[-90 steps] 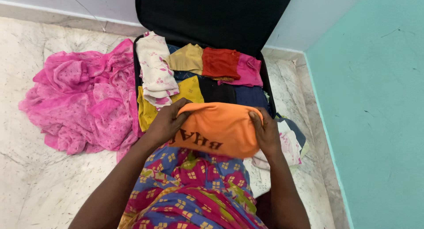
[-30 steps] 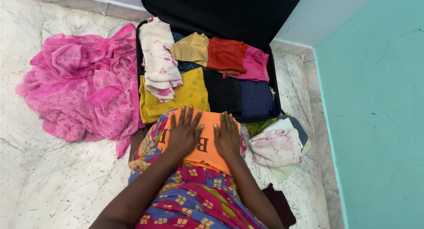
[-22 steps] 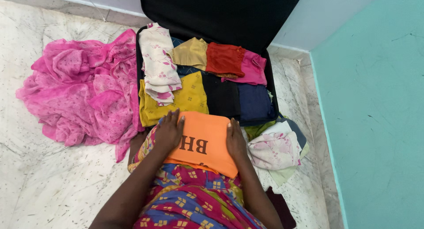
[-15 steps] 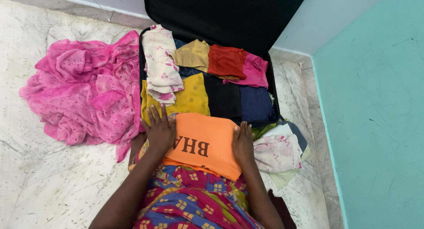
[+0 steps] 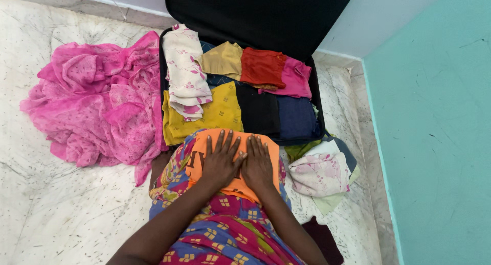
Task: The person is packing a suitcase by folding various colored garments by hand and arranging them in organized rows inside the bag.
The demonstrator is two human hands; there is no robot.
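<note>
Folded orange cloth (image 5: 266,146) with dark lettering lies flat on lap.

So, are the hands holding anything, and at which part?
Nothing is gripped. The left hand and right hand lie flat, side by side, on the middle of the folded orange garment on the lap.

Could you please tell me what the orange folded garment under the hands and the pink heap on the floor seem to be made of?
Orange folded garment: probably matte knit cotton, opaque and smooth where pressed flat. Crumpled pink dotted cloth: seemingly thin, sheer woven fabric, since it bunches into fine airy folds.
</note>
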